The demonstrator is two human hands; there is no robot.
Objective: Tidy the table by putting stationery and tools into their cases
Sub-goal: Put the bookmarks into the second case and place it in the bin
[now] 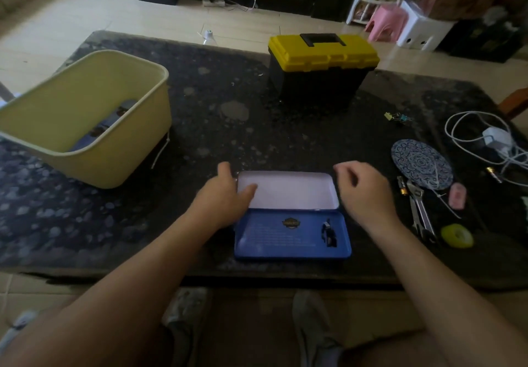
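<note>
A dark speckled stone surface (223,126) carries everything. Between the left hand (225,195) and right hand (363,192) lies an open blue tin pencil case (285,241). Beyond the right hand stands a black toolbox (323,58) with its yellow lid closed. Far out from the left hand sits a pale yellow plastic tub (114,163). Outward of the right hand lie an adjustable wrench (418,206), a pink eraser (458,196), a yellow tape roll (457,235), a round patterned coaster (420,166), a white charger (495,138) with its cable, and, farther off, binder clips (397,117).
</note>
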